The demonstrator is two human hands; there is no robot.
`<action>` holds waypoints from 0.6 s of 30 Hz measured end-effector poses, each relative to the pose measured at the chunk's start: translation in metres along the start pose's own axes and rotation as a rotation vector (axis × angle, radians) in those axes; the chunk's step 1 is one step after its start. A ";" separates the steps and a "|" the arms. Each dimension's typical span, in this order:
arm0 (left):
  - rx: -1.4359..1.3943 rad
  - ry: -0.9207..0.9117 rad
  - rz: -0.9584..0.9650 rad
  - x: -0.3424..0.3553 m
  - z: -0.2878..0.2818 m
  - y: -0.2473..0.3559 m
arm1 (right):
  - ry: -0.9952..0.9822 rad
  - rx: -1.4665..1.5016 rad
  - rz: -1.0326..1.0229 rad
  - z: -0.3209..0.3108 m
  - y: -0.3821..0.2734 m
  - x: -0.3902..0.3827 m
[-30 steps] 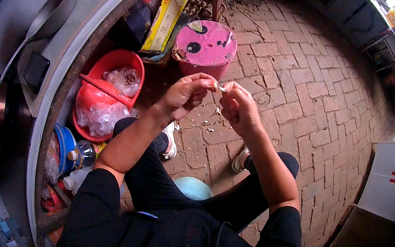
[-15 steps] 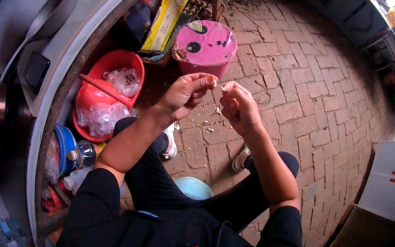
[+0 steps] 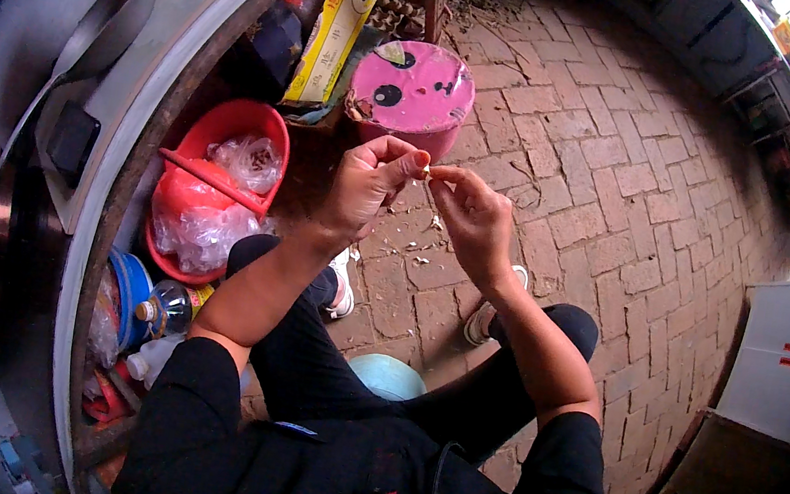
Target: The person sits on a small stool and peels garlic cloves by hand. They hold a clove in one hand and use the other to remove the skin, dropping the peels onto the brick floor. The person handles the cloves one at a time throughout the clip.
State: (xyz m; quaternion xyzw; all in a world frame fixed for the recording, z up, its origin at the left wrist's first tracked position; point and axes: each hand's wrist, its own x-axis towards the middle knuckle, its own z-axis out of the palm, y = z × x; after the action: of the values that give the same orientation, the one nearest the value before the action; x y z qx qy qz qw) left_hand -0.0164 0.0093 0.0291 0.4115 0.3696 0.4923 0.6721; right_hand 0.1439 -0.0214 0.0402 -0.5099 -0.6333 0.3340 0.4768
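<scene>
My left hand (image 3: pixel 376 184) is closed, pinching a small pale piece (image 3: pixel 424 170), perhaps a garlic clove, between thumb and fingertips. My right hand (image 3: pixel 468 219) meets it from the right, thumb and index finger pressed to the same piece. Both hands are raised near a pink lidded bucket (image 3: pixel 412 93) with a cartoon face, above the brick floor, where pale scraps (image 3: pixel 423 261) lie. Below my arms a light blue round object (image 3: pixel 385 375) shows between my legs.
At my left are a red basket (image 3: pixel 166 225) with plastic bags, a blue tub (image 3: pixel 130 281), bottles (image 3: pixel 167 309), a yellow box (image 3: pixel 345 13) and a counter holding a pan (image 3: pixel 119 16). A white panel (image 3: pixel 773 361) stands right, shelving (image 3: pixel 759 101) far back.
My right hand has shifted left and turned, its fingertips now pressed to the pale piece. My left hand has tilted slightly, still pinching at the same place.
</scene>
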 end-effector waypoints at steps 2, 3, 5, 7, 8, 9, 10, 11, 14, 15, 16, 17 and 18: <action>0.080 0.007 0.048 -0.003 0.003 0.001 | 0.013 -0.014 -0.005 -0.001 0.000 -0.001; 0.125 0.007 0.073 -0.004 0.005 0.002 | 0.019 -0.021 -0.008 -0.002 0.001 -0.001; 0.219 0.022 0.146 -0.007 0.008 0.002 | 0.037 0.033 -0.012 0.000 0.004 0.000; 0.313 0.051 0.240 -0.008 0.011 0.000 | 0.039 0.046 -0.008 -0.001 0.005 -0.001; 0.317 0.050 0.240 -0.009 0.011 0.000 | 0.032 0.032 -0.001 -0.002 0.004 -0.001; 0.320 0.049 0.240 -0.009 0.011 0.000 | 0.024 0.019 0.006 -0.003 0.004 -0.001; 0.324 0.049 0.241 -0.010 0.011 0.001 | 0.026 0.023 -0.001 -0.003 0.004 -0.001; 0.323 0.061 0.264 -0.009 0.010 -0.001 | 0.027 0.027 -0.008 -0.003 0.005 -0.001; 0.309 0.096 0.281 -0.009 0.013 -0.003 | 0.036 0.039 0.011 -0.002 0.005 -0.001; 0.300 0.108 0.253 -0.011 0.016 0.000 | 0.039 0.043 0.024 -0.002 0.005 -0.002; 0.290 0.121 0.225 -0.012 0.018 0.002 | 0.046 0.048 0.023 -0.001 0.006 -0.002; 0.266 0.114 0.211 -0.013 0.017 0.001 | 0.053 0.053 0.022 0.000 0.007 -0.002; 0.242 0.108 0.196 -0.012 0.016 -0.002 | 0.061 0.057 0.022 0.000 0.008 -0.002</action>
State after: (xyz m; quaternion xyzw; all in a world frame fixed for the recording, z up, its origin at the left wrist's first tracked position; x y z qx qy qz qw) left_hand -0.0041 -0.0058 0.0349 0.4963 0.4199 0.5288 0.5456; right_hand 0.1467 -0.0212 0.0327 -0.5127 -0.6032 0.3416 0.5066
